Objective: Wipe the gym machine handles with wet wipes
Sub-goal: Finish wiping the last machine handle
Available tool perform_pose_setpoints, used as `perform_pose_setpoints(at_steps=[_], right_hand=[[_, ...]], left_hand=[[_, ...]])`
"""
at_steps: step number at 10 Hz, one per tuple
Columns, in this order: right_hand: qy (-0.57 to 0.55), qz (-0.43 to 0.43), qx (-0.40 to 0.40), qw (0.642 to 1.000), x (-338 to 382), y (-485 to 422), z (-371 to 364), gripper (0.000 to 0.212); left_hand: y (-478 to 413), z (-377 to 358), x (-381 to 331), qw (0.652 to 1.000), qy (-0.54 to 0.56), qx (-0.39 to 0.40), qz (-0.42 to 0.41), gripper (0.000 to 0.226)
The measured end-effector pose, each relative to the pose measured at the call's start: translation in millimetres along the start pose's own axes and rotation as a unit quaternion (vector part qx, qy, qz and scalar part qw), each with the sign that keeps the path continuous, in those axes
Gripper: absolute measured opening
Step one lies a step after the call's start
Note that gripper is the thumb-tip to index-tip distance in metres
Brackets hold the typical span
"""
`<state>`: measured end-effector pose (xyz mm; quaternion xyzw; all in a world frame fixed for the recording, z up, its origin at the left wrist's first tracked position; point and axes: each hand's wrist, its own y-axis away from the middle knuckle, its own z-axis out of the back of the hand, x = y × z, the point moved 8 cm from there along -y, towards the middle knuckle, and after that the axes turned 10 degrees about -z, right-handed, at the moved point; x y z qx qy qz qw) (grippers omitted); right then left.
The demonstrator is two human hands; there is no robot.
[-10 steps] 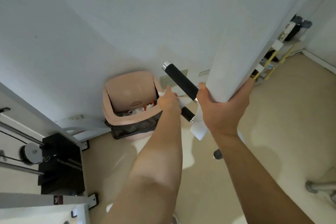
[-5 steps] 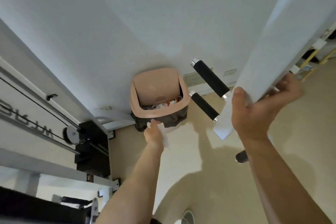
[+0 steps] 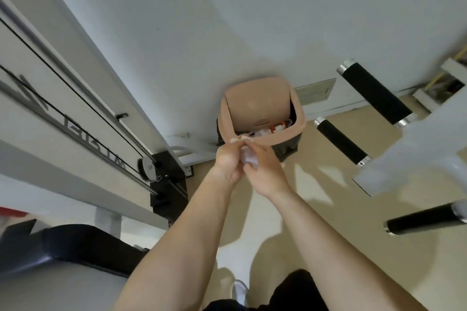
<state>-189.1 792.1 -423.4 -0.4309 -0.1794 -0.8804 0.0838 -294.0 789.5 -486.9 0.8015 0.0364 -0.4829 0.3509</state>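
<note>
Both my hands meet just in front of the pink bin [image 3: 298, 129]. My left hand [image 3: 227, 161] and my right hand [image 3: 265, 169] together hold a crumpled white wet wipe [image 3: 249, 158] between their fingers. Three black foam handles with chrome ends stick out of the white machine frame [image 3: 409, 159] at the right: an upper handle [image 3: 374, 93], a middle handle [image 3: 341, 141] and a lower handle [image 3: 424, 219]. Neither hand touches a handle.
The pink bin holds rubbish over a black liner and stands against the white wall. A cable machine with a pulley [image 3: 147, 168] and black weight stack [image 3: 169, 184] stands at the left. A black padded seat [image 3: 75, 247] lies at the lower left. Beige floor lies below.
My right hand has let go of the white frame and come over to the left hand at the wipe. The view has swung left, so the handles now sit further right.
</note>
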Motion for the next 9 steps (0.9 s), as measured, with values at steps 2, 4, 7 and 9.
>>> perform_pose_setpoints(at_steps=[2,4,7,9], right_hand=[[-0.064,-0.086,0.006,0.994,-14.4,-73.2,-45.5,0.027],[0.027,-0.195,0.059,0.979,-87.7,-145.5,-81.2,0.023],[0.107,-0.245,0.010,0.964,-140.0,-319.3,-55.2,0.038],[0.065,-0.208,0.024,0.976,-127.1,-336.6,-50.9,0.050]], left_hand=[[-50.5,47.6,-7.4,0.995,-0.081,-0.052,-0.007,0.023],[-118.7,77.3,30.3,0.968,-0.238,-0.062,0.042,0.022],[-240.3,78.2,28.7,0.883,-0.468,-0.015,-0.040,0.032],[-252.3,75.7,6.7,0.873,-0.483,-0.011,-0.071,0.038]])
